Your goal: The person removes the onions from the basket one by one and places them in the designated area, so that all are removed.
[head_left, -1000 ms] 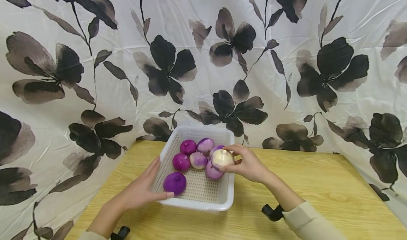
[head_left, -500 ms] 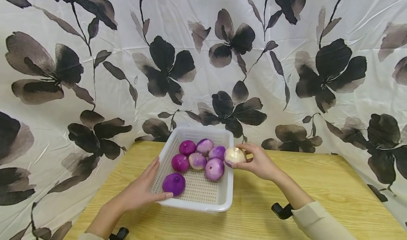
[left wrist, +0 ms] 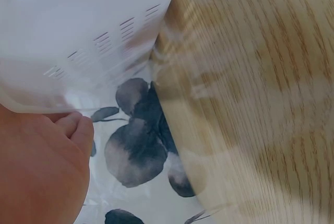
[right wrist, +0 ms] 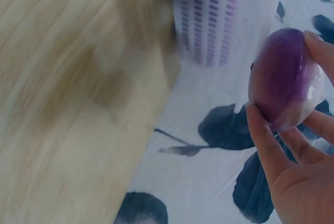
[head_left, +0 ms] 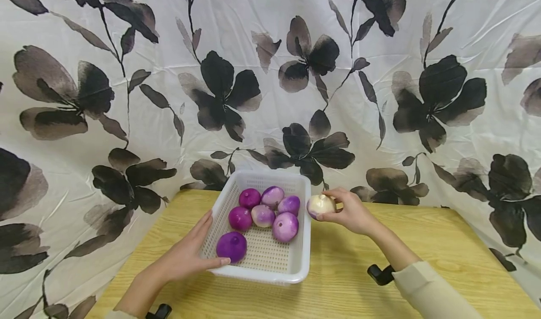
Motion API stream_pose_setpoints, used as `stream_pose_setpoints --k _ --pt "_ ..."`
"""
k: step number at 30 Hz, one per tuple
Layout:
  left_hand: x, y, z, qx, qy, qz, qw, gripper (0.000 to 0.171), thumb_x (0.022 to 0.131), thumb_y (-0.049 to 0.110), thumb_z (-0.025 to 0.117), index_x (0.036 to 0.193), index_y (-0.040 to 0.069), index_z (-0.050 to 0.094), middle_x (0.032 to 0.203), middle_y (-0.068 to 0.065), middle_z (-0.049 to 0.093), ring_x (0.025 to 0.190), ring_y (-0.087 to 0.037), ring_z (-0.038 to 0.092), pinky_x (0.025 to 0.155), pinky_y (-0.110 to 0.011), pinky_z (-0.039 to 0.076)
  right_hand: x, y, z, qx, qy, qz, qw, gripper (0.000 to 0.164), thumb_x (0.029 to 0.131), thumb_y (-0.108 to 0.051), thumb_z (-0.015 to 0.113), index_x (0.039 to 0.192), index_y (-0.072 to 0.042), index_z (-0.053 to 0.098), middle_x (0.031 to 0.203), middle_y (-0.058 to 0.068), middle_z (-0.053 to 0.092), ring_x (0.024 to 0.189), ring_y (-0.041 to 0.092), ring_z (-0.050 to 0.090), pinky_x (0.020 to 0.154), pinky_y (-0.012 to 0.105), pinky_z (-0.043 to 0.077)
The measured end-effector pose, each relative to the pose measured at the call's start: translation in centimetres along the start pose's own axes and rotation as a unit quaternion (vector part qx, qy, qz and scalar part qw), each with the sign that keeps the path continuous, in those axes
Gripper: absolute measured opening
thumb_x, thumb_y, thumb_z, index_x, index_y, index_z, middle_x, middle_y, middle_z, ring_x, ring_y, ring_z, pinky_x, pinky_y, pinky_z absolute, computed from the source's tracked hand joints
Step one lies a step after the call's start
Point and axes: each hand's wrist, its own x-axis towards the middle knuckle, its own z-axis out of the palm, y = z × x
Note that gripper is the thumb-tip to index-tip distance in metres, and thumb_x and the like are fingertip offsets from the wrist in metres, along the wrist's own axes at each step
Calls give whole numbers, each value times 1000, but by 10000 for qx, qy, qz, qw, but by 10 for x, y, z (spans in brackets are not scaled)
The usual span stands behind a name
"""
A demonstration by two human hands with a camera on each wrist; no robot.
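A white-and-purple onion [head_left: 320,206] is held between the thumb and fingers of my right hand [head_left: 354,212], just outside the right rim of a white plastic basket [head_left: 305,262]. The right wrist view shows the same onion [right wrist: 282,75] from its purple side, pinched by the fingertips. My left hand [head_left: 183,255] grips the basket's left front corner, thumb over the rim near a dark purple onion [head_left: 231,247]. In the left wrist view its fingers curl at the rim of the basket [left wrist: 78,31]. Several purple and magenta onions, among them a pale violet one [head_left: 285,227], lie inside.
The basket stands on a yellow wood-grain table [head_left: 405,244], with bare wood to its right. Behind it hangs a white cloth [head_left: 253,103] printed with dark flowers. Black camera mounts [head_left: 380,275] sit at the wrists.
My right hand has carried the white-and-purple onion from above the other onions rightward, past the basket's right rim. The left hand and the basket have stayed in place.
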Motion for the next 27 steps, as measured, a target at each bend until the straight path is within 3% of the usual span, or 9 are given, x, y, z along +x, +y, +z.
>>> stream_pose_setpoints --k 7,13,27 --pt "1 -1 1 -19 -21 20 10000 126 79 72 73 162 -3 15 171 -17 6 152 -46 20 117 -65 28 4 16 -4 -538 23 -86 9985 59 78 -26 91 124 4 69 116 18 68 100 31 67 84 43 61" --pt "0 0 0 -11 -31 3 10000 126 79 72 73 162 -2 15 171 -16 6 152 -46 20 116 -65 28 7 29 -2 -647 35 63 9979 59 77 -25 90 124 4 68 117 21 68 101 34 66 87 54 58" --pt "1 -1 0 -31 -30 -8 10000 126 79 73 73 163 -1 14 171 -16 5 152 -46 20 116 -65 28 18 59 10 -726 278 686 9946 57 79 -22 87 122 9 68 114 24 69 98 34 63 78 40 55"
